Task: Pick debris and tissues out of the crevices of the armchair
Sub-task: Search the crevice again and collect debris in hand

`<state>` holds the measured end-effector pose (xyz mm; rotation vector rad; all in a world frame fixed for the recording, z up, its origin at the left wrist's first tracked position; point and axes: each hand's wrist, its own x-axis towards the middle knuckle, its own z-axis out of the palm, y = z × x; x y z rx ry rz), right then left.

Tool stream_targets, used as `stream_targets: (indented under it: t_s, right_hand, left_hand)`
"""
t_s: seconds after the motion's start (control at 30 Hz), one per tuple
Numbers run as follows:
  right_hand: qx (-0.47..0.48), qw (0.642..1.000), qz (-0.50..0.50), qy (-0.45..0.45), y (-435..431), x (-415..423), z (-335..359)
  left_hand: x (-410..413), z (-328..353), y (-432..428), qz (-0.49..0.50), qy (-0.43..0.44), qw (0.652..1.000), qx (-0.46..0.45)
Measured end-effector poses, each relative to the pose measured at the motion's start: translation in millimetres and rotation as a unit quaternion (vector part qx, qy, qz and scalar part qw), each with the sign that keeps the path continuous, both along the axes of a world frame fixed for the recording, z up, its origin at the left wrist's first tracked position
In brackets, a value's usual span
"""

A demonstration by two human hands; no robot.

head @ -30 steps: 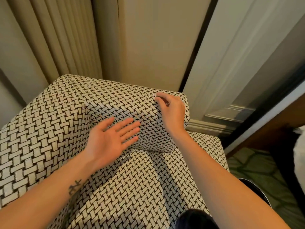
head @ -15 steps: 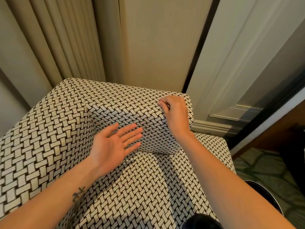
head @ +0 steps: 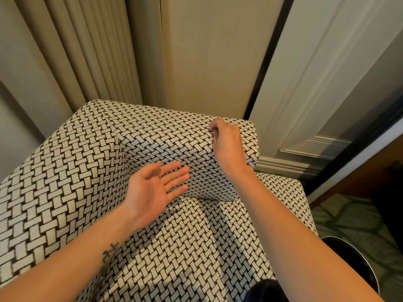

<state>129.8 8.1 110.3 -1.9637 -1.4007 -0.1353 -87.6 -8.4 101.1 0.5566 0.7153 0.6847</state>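
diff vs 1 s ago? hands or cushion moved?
No real change. The left hand stays open, palm up, in front of the back cushion; the right hand keeps its fingers curled at the cushion's top edge. Nothing taken hold of or let go; only the view shifted slightly.

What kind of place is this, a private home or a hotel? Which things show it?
Probably a hotel room, though a home is possible: a patterned upholstered armchair, long pleated curtains behind it, and a patterned carpet near a panelled door.
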Motion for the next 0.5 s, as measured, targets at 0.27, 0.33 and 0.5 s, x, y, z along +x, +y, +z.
stream_targets:
  t_s: [0.27, 0.33, 0.5]
  right_hand:
    - [-0.058, 0.997, 0.012, -0.053, -4, -4, 8]
    - [-0.058, 0.995, 0.014, -0.084, -7, -9, 10]
    - [-0.041, 0.994, 0.018, -0.099, -17, -12, 10]
  left_hand:
    - [-1, -2, 2, 0.049, 0.021, 0.998, 0.015]
    - [-2, -4, 2, 0.062, 0.021, 0.998, 0.011]
    - [-1, -1, 1, 0.048, 0.026, 0.998, 0.008]
